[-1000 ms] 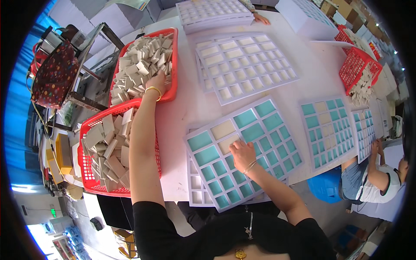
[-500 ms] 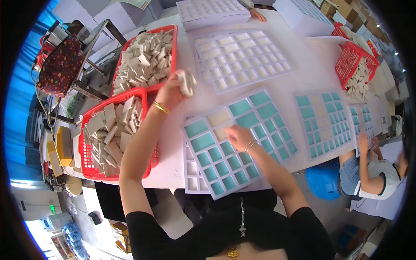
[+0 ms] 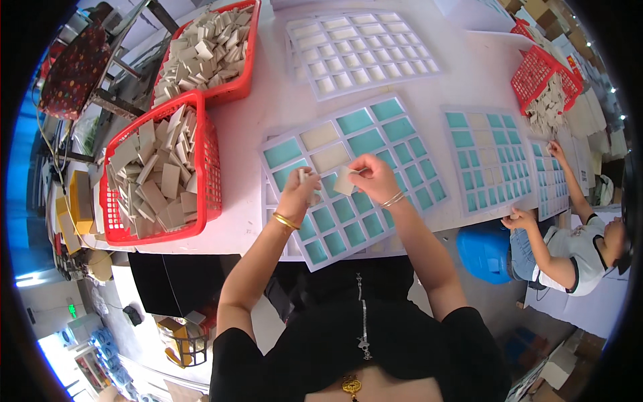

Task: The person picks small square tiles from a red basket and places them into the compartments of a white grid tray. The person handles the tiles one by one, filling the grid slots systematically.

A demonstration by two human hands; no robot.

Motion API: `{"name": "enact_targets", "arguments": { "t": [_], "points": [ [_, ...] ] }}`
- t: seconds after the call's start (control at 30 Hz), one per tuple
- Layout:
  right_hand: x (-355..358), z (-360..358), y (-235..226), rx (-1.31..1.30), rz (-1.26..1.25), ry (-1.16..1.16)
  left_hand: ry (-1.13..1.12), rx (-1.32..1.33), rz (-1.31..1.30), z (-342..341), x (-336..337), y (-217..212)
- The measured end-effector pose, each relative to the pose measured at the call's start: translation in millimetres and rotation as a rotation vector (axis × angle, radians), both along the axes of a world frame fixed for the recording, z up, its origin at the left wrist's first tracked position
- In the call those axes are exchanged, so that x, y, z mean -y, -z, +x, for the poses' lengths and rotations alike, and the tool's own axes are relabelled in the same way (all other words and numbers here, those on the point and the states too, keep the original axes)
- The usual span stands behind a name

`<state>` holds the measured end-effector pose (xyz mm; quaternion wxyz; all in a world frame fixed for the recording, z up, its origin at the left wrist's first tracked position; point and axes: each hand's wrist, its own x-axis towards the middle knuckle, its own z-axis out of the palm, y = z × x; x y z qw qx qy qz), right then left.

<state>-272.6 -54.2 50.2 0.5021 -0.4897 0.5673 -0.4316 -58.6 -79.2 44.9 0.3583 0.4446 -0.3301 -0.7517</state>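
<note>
Over the slanted partitioned tray (image 3: 362, 139), whose white frame divides it into teal cells, both my hands are close together. My left hand (image 3: 295, 197) is closed around a small bunch of pale tiles (image 3: 305, 176), partly hidden by the fingers. Between its thumb and fingers, my right hand (image 3: 377, 179) pinches one square beige tile (image 3: 345, 181), held tilted just above the cells. Two larger cells in the tray's upper left are cream (image 3: 320, 136) instead of teal. Part of another white tray shows beneath this one.
Two red baskets heaped with pale tiles, a near one (image 3: 211, 177) and a far one (image 3: 250, 50), stand at left. A white-celled tray (image 3: 365, 57) lies beyond. At right are another teal tray (image 3: 483, 161), a red basket (image 3: 546, 77) and a seated co-worker (image 3: 569, 258) reaching toward a tray.
My left hand has come from beside the baskets back over the tray, bringing the bunch of tiles. My right hand now pinches a single tile near it. The head view has shifted.
</note>
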Motion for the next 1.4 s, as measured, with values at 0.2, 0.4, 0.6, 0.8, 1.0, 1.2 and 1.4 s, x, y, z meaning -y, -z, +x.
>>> {"name": "enact_targets", "arguments": {
  "t": [0.2,0.4,0.6,0.8,1.0,1.2,1.4],
  "points": [
    [0,8,32,-0.23,-0.165,0.042,-0.249,-0.4,0.306,30,-31,19],
    [20,17,32,-0.389,-0.233,-0.205,-0.31,-0.606,0.451,41,-41,22],
    [36,15,32,-0.601,-0.283,-0.41,-0.302,-0.671,0.328,43,-44,37],
    [32,25,24,-1.003,-0.59,-0.455,-0.421,-0.761,0.43,24,-37,17],
    [16,41,-2,-0.367,-0.346,-0.33,-0.263,-0.801,0.335,7,-35,22],
    [1,36,-11,-0.235,-0.227,-0.46,-0.18,-0.676,0.27,-10,-38,25],
    [11,12,0,0.064,-0.039,-0.268,-0.227,-0.261,0.092,-19,-38,20]
  ]
}}
